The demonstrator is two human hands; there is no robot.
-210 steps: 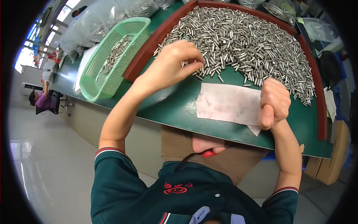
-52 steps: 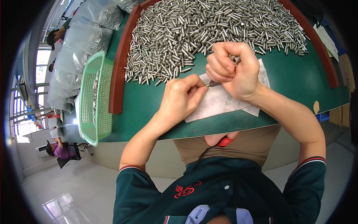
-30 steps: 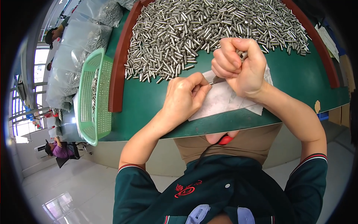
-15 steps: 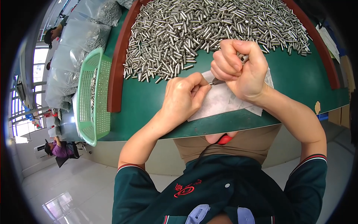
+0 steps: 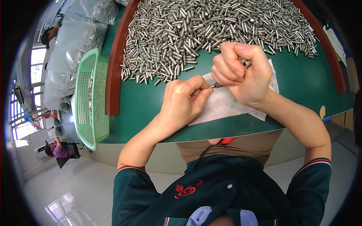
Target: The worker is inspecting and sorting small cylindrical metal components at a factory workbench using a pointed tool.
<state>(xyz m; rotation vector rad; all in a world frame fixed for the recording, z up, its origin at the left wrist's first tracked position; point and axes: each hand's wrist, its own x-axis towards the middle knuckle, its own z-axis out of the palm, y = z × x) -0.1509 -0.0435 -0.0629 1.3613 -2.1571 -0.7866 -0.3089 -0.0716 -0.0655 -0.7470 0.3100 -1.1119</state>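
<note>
My left hand (image 5: pixel 183 98) is closed in a pinch at the near side of the table, thumb and forefinger pressed together; whatever lies between them is too small or hidden to name. My right hand (image 5: pixel 245 73) is wrapped in a fist around a slim metallic tool (image 5: pixel 216 86). The tool's narrow tip points at my left fingertips, and a round grey end shows at the top of the fist. Both hands are over a whitish sheet of paper (image 5: pixel 218 109). Beyond them spreads a big heap of short shiny metal pins (image 5: pixel 211 26).
Dark red rails (image 5: pixel 114 83) border the green tabletop (image 5: pixel 298 83) at both sides. Left of the rail stands a light green perforated basket (image 5: pixel 100 124) with pins inside. Clear bags of metal parts (image 5: pixel 60 75) line up farther left. Another person (image 5: pixel 62 150) sits in the background.
Both hands keep nearly the same grip and place. The view has shifted slightly; the tool's tip still meets the left fingertips.
</note>
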